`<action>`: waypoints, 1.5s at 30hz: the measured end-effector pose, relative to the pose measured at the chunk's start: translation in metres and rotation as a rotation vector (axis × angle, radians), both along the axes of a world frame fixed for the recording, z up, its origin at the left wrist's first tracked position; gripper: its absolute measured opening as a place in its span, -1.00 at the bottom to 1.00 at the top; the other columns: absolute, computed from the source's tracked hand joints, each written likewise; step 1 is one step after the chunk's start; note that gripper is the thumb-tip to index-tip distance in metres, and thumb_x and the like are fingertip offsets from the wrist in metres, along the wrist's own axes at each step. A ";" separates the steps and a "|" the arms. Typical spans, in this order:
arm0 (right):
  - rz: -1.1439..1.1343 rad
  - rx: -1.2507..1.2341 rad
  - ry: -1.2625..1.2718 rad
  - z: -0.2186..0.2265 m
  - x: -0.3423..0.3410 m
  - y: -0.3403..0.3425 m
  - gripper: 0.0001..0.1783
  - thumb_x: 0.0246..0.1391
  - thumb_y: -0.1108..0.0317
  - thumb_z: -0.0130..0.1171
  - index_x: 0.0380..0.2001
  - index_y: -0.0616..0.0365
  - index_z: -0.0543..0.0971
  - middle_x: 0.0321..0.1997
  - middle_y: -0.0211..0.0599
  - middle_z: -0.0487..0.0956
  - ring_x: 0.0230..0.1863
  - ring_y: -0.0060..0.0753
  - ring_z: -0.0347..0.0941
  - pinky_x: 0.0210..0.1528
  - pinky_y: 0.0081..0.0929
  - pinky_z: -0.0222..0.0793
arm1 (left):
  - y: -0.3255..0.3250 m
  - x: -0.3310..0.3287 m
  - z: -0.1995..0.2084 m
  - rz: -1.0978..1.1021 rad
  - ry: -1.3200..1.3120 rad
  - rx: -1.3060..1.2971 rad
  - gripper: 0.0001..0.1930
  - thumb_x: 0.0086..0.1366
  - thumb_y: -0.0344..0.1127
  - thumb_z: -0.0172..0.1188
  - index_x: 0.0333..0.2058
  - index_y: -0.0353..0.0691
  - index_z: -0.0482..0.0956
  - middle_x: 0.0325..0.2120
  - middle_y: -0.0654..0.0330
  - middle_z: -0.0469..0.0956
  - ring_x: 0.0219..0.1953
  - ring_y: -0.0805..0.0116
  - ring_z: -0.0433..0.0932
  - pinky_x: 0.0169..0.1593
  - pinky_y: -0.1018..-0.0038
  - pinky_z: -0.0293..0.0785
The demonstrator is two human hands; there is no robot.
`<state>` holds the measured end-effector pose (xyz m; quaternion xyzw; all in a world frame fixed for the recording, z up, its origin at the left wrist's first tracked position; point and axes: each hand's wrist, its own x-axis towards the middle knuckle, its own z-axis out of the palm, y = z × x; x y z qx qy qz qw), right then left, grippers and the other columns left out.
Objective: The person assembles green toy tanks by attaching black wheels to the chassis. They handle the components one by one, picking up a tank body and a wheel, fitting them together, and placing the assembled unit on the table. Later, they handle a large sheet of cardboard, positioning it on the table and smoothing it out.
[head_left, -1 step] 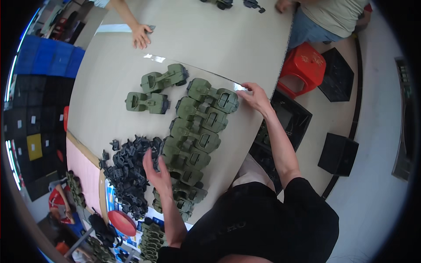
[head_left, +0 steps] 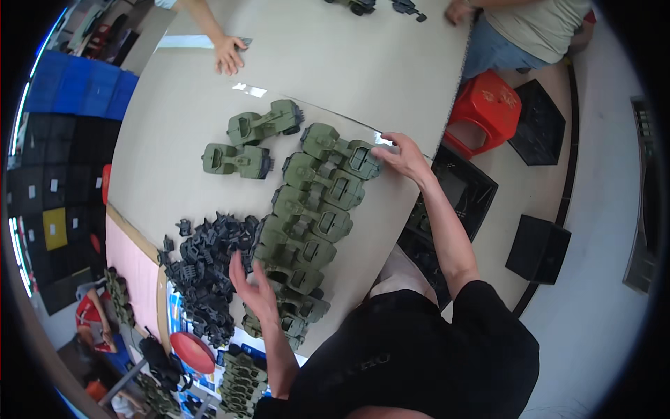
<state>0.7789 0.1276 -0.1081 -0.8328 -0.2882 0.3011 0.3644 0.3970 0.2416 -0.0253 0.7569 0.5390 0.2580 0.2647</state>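
A row of several olive-green toy vehicle bodies (head_left: 322, 187) stands side by side on the pale table (head_left: 178, 150). My right hand (head_left: 406, 159) is by the right end of the farthest body (head_left: 363, 159); its fingers are apart and slightly bent, the tips close to that body. I cannot tell whether they touch it. My left hand (head_left: 255, 292) is open, thumb and fingers spread, holding nothing. It hovers between a heap of small black plastic parts (head_left: 202, 272) and the near part of the row. Two more green bodies, one farther (head_left: 265, 122) and one nearer (head_left: 237, 160), lie left of the row.
Another person's hand (head_left: 228, 54) rests on the table at the far left; a second person (head_left: 534, 35) is at the far right. A red stool (head_left: 492, 101), black bins (head_left: 537, 248) and a black tray (head_left: 464, 192) are on the right. A red round seat (head_left: 192, 351) is lower left.
My right hand's fingertips have shifted slightly toward the farthest body in the row. My left hand has dropped a little toward me. The whole view has shifted slightly.
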 end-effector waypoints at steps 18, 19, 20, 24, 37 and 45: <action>0.414 0.093 0.058 -0.046 -0.002 0.036 0.00 -0.27 0.19 0.45 0.18 0.41 0.15 0.10 0.06 0.33 0.08 -0.24 0.31 0.12 -0.41 0.21 | -0.120 -0.127 -0.060 0.601 0.102 -0.395 -0.37 0.14 -0.04 0.17 0.14 -0.19 0.26 0.10 -0.11 0.21 0.17 -0.03 0.17 0.18 0.18 0.12; 0.391 0.115 0.062 -0.041 -0.008 0.034 -0.05 -0.24 0.19 0.43 0.15 0.43 0.17 0.09 0.08 0.33 0.09 -0.23 0.30 0.12 -0.40 0.21 | -0.126 -0.142 -0.062 0.633 0.207 -0.309 -0.36 0.12 -0.07 0.19 0.14 -0.19 0.26 0.09 -0.11 0.21 0.16 -0.03 0.17 0.17 0.13 0.11; 0.460 0.092 -0.098 -0.035 -0.006 0.035 -0.13 -0.21 0.20 0.40 0.12 0.39 0.24 0.09 0.03 0.34 0.09 -0.20 0.29 0.12 -0.37 0.20 | -0.130 -0.156 -0.063 0.655 0.311 -0.223 -0.36 0.10 -0.11 0.21 0.13 -0.19 0.25 0.08 -0.11 0.21 0.16 -0.03 0.16 0.15 0.07 0.11; 0.302 0.223 -0.447 0.029 -0.096 0.027 -0.37 -0.16 0.25 0.36 -0.01 0.27 0.39 -0.03 -0.14 0.42 -0.04 -0.25 0.34 0.02 -0.40 0.25 | -0.143 -0.221 -0.078 0.894 0.081 -0.429 -0.14 0.07 -0.06 0.26 0.22 -0.36 0.03 0.07 -0.20 0.20 0.09 0.02 0.29 0.11 0.25 0.23; 0.244 -0.049 0.355 -0.028 -0.380 -0.084 -0.15 -0.08 -0.06 0.26 0.15 0.25 0.23 -0.21 -0.18 0.48 -0.39 -0.44 0.47 -0.30 -0.52 0.40 | -0.148 -0.252 -0.115 0.384 -0.066 -0.688 -0.11 0.03 0.17 0.19 0.25 -0.13 0.06 -0.08 -0.19 0.26 -0.05 -0.07 0.37 0.10 0.32 0.28; 0.261 -0.147 -0.145 -0.033 -0.339 -0.099 -0.23 -0.04 -0.01 0.24 0.12 0.28 0.29 -0.24 -0.13 0.53 -0.39 -0.43 0.49 -0.31 -0.54 0.40 | -0.142 -0.239 -0.106 0.133 -0.093 -0.815 -0.01 0.02 0.22 0.16 0.29 -0.15 -0.10 0.07 -0.21 0.19 0.13 -0.05 0.25 0.17 0.35 0.21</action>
